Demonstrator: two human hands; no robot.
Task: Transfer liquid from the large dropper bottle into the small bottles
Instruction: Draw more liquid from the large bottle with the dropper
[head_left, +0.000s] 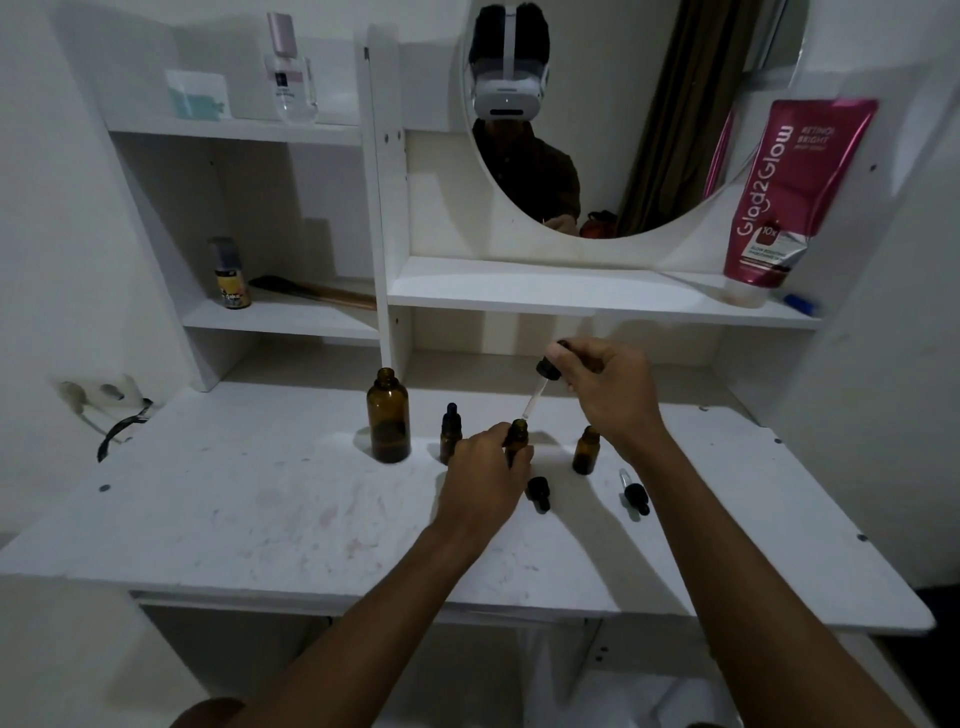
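The large amber bottle (388, 415) stands uncapped on the white table (260, 519). My right hand (608, 389) pinches the black bulb of its dropper (543, 384), whose glass tip hangs just over the mouth of a small amber bottle (517, 434). My left hand (485, 475) holds that small bottle upright on the table. A capped small bottle (450, 431) stands to its left, partly behind my left hand. An open small bottle (586, 449) stands to the right. Two small dropper caps (538, 492) (635, 493) lie on the table in front.
A shelf unit with a round mirror (597, 156) rises behind the table. A pink tube (789, 197) stands on the right shelf, a spray can (231, 275) and a brush on the left shelf. A wall socket with a cable (104, 400) sits at the left.
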